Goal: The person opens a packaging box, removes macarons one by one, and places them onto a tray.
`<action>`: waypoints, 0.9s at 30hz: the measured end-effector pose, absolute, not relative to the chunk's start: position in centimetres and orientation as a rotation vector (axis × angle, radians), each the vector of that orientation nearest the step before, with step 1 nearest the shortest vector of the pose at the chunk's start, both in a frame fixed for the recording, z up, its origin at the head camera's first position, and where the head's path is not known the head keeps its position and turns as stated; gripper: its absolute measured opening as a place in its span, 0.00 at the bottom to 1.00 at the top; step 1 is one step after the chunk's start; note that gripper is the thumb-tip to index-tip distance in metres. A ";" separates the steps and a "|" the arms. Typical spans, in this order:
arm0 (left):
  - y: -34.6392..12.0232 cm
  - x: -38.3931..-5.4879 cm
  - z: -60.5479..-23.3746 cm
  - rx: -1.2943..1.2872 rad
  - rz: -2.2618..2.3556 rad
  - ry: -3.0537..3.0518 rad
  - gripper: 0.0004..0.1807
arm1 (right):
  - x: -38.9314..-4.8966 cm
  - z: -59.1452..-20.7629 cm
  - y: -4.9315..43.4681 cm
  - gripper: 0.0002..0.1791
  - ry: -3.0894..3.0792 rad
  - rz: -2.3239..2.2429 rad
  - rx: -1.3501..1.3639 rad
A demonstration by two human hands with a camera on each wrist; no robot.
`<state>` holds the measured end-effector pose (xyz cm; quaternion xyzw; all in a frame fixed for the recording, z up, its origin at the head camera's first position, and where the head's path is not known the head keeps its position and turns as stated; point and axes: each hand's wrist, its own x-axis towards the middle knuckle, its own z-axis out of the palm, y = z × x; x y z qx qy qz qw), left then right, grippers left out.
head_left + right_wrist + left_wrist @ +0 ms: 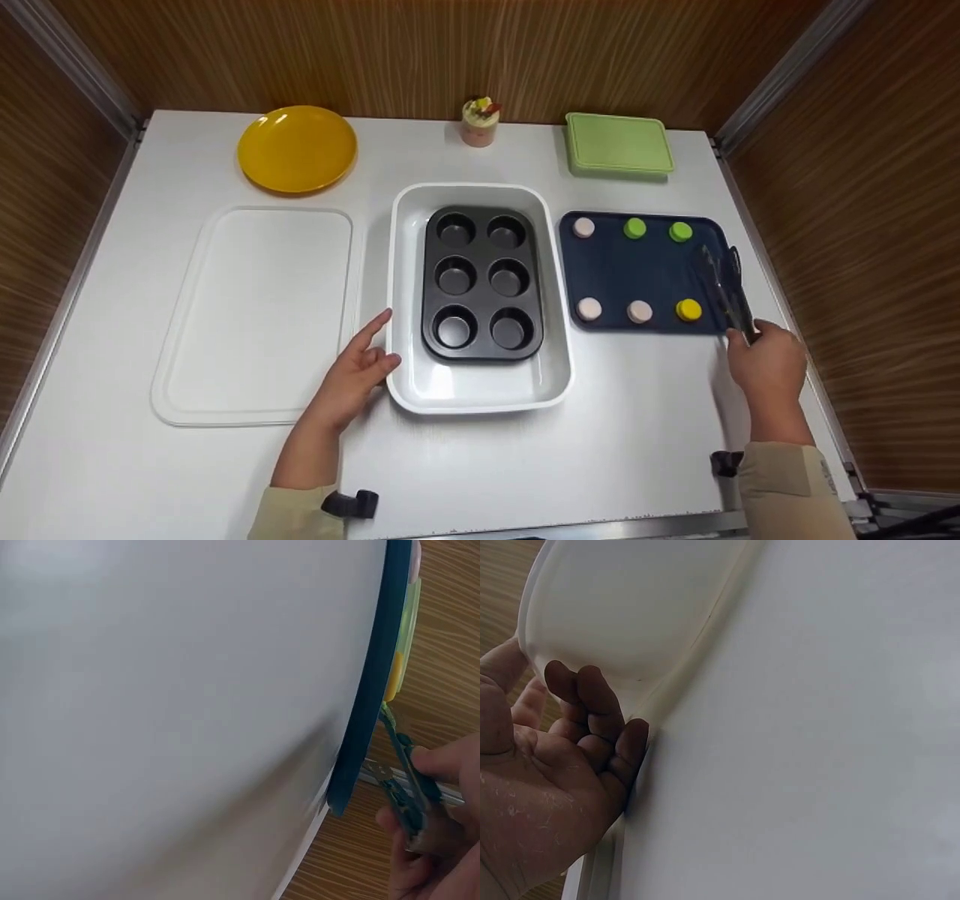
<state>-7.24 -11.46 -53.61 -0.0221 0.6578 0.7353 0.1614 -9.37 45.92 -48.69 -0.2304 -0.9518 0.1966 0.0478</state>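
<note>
My left hand (346, 382) is at the left rim of a white rectangular basin (480, 397), index finger stretched out and thumb tip at the rim. In the left wrist view, its other fingers (600, 701) bend loosely beside the basin's pale outer wall. A dark muffin tin (481, 289) with several cups lies inside the basin. My right hand (769, 364) grips tongs (729, 296), their two arms spread apart over the right edge of a navy tray (634, 274). On that tray stand small round pieces: pink (589, 308), green (634, 228) and yellow (688, 309).
A white lid-like tray (255, 315) lies left of the basin. Along the back are a yellow plate (298, 148), a decorated dessert cup (479, 124) and a light green lidded box (619, 144). Wood-grain panels (420, 52) border the table at the back and sides.
</note>
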 end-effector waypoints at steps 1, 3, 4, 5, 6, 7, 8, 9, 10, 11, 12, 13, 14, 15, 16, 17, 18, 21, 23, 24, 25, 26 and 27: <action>-11.5 -7.2 -53.6 -0.063 2.099 1.878 0.40 | -9.4 -48.7 46.0 0.30 -2.931 0.594 -0.703; -11.5 -7.2 -53.6 -0.064 2.098 1.880 0.40 | -9.6 -48.8 46.0 0.31 -2.981 0.590 -0.713; -11.5 -7.2 -53.6 -0.066 2.098 1.877 0.41 | -9.6 -48.8 46.1 0.32 -3.004 0.590 -0.718; -11.6 -7.2 -53.7 -0.065 2.097 1.878 0.41 | -9.7 -48.8 46.1 0.32 -3.026 0.592 -0.723; -11.6 -7.2 -53.7 -0.065 2.098 1.878 0.41 | -9.8 -48.8 46.1 0.33 -3.047 0.593 -0.724; -11.6 -7.1 -53.7 -0.067 2.099 1.877 0.41 | -9.9 -48.7 46.1 0.34 -3.063 0.594 -0.723; -11.5 -7.1 -53.7 -0.069 2.100 1.878 0.41 | -10.0 -48.7 46.1 0.34 -3.075 0.600 -0.723; -11.5 -7.1 -53.7 -0.070 2.102 1.876 0.41 | -10.1 -48.7 46.2 0.35 -3.086 0.608 -0.722; -11.5 -7.1 -53.8 -0.069 2.103 1.875 0.41 | -10.2 -48.7 46.2 0.35 -3.094 0.604 -0.716; -11.5 -7.0 -53.8 -0.068 2.104 1.875 0.41 | -10.3 -48.6 46.2 0.36 -3.099 0.600 -0.712; -11.5 -7.0 -53.8 -0.069 2.107 1.873 0.41 | -10.4 -48.6 46.1 0.36 -3.105 0.594 -0.713; -11.5 -7.0 -53.8 -0.070 2.107 1.875 0.40 | -10.4 -48.5 46.1 0.37 -3.106 0.581 -0.705; -11.5 -7.0 -53.8 -0.068 2.106 1.875 0.40 | -10.5 -48.5 46.1 0.37 -3.104 0.563 -0.698; -11.5 -7.0 -53.8 -0.069 2.105 1.877 0.41 | -10.5 -48.4 46.0 0.38 -3.102 0.546 -0.694; -11.5 -7.0 -53.8 -0.070 2.103 1.881 0.40 | -10.5 -48.4 45.9 0.38 -3.096 0.530 -0.687; -11.5 -7.0 -53.8 -0.074 2.098 1.887 0.40 | -10.6 -48.3 45.7 0.39 -3.084 0.519 -0.680; -11.5 -7.0 -53.8 -0.079 2.092 1.897 0.40 | -10.6 -48.2 45.5 0.39 -3.062 0.512 -0.665; -11.5 -7.0 -53.8 -0.091 2.064 1.980 0.39 | -10.8 -47.9 44.2 0.36 -2.969 0.528 -0.589; -11.6 -7.1 -53.5 -0.088 2.038 2.085 0.37 | -11.1 -47.7 42.8 0.33 -2.893 0.560 -0.502; -11.7 -7.2 -53.3 -0.092 2.022 2.163 0.35 | -11.3 -47.6 42.0 0.31 -2.854 0.577 -0.443; -11.8 -7.3 -53.1 -0.100 2.004 2.248 0.33 | -11.5 -47.6 41.2 0.29 -2.821 0.588 -0.378; -12.0 -7.5 -52.8 -0.108 1.976 2.350 0.31 | -11.7 -47.5 40.3 0.28 -2.804 0.597 -0.321; -12.2 -7.7 -52.6 -0.111 1.938 2.466 0.30 | -11.9 -47.6 39.4 0.27 -2.790 0.584 -0.252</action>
